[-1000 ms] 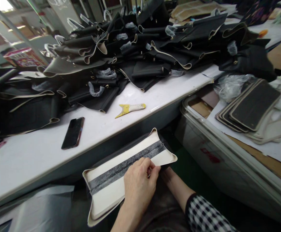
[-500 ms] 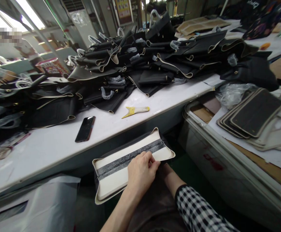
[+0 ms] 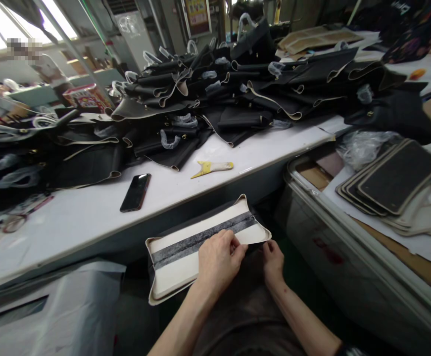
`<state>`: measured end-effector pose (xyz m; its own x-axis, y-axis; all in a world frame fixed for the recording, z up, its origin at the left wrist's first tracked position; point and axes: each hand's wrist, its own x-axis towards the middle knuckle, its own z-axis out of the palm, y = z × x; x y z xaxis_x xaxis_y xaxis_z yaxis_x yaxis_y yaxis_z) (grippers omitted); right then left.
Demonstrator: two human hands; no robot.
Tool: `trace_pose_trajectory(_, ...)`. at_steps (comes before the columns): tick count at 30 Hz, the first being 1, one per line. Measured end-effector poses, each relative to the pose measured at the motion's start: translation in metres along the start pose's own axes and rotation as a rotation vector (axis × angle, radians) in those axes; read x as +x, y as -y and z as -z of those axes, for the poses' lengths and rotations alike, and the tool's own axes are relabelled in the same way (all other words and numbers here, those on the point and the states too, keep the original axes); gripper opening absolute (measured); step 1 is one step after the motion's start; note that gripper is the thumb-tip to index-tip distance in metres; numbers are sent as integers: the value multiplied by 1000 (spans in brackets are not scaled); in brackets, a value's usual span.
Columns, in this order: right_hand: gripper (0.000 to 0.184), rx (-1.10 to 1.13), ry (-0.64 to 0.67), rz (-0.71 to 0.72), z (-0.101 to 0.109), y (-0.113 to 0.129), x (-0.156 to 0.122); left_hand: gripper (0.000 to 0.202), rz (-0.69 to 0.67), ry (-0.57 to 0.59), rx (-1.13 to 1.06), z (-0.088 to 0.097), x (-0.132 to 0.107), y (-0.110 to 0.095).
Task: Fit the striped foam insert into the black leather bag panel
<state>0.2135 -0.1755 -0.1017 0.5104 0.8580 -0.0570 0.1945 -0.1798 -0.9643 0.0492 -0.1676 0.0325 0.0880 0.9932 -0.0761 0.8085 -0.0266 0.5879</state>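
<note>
A black bag body (image 3: pixel 170 271) is held in front of me with its underside up, showing cream panels, a dark grey strip along the middle and raw cream edges at the corners. My left hand (image 3: pixel 220 257) lies over the near long edge, fingers curled and pinching that edge. At the near right corner my right hand (image 3: pixel 273 257) has its fingertips closed on the bag's edge. The exact spot under the fingers is hidden. Black material hangs below, over my lap.
On the white table (image 3: pixel 85 222) lie a phone (image 3: pixel 135 193) and a yellow-and-white pointed tool (image 3: pixel 211 168). Black bags (image 3: pixel 208 94) are heaped behind them. Dark rounded panels (image 3: pixel 399 175) are stacked on a bin (image 3: pixel 322 232) at right. A person (image 3: pixel 48 69) is far left.
My right hand has come out from behind my left and moved right to the near right corner. The left hand keeps its hold on the edge. The view has shifted slightly.
</note>
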Motion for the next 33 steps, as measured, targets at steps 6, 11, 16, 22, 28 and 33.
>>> trace_pose_trajectory(6,43,-360,289,867,61,55,-45,18,-17,-4,9,3,1,0)
trace_pose_trajectory(11,55,-640,267,1078,41,64,-42,19,-11,0,25,3,3,-1)
trace_pose_trajectory(16,53,-709,210,1102,30,61,-38,18,-41,-6,53,2,4,0)
trace_pose_trajectory(22,50,-755,205,1100,31,67,-41,11,-148,20,79,11,-14,3)
trace_pose_trajectory(28,52,-739,214,1074,27,69,-42,4,-113,-22,161,20,-41,17)
trace_pose_trajectory(33,53,-686,203,1062,19,71,-52,11,-115,-62,199,15,-45,28)
